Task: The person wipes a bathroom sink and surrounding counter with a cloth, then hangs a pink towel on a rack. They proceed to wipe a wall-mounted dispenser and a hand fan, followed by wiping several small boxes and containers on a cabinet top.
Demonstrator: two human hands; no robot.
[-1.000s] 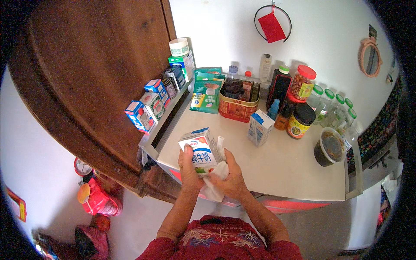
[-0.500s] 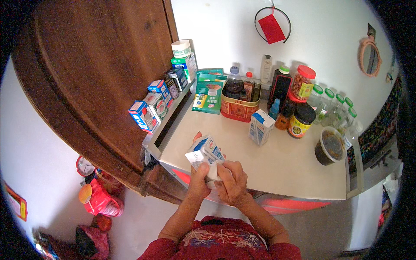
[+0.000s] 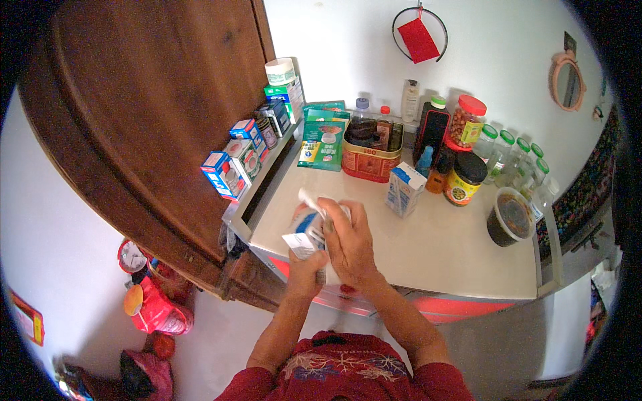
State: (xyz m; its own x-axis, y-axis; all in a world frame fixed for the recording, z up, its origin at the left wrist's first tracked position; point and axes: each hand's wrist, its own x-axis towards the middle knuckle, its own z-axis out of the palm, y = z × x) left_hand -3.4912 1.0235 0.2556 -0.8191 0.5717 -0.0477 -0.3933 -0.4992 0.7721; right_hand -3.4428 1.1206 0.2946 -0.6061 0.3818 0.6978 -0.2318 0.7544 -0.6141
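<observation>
My left hand (image 3: 306, 273) is closed around the lower end of a white and blue carton (image 3: 306, 224), tilted above the near edge of the cabinet top. A white flap or label (image 3: 299, 244) shows on the carton's near side. My right hand (image 3: 349, 242) lies against the carton's right side with a crumpled white cloth or tissue (image 3: 309, 198) in its fingers, slightly blurred. A similar white and blue carton (image 3: 404, 190) stands upright farther right on the cabinet top (image 3: 441, 257).
At the back stand green packets (image 3: 323, 142), a red tin (image 3: 370, 164) holding bottles, a black-lidded jar (image 3: 466, 179), and several green-lidded glass jars (image 3: 503, 152). Small boxes (image 3: 224, 176) line the left ledge. A dark-filled tub (image 3: 511, 217) sits right, by a metal rail (image 3: 552, 257).
My right hand has moved up along the carton with the white cloth or tissue, from its near end to its far end. The left hand keeps hold of the carton.
</observation>
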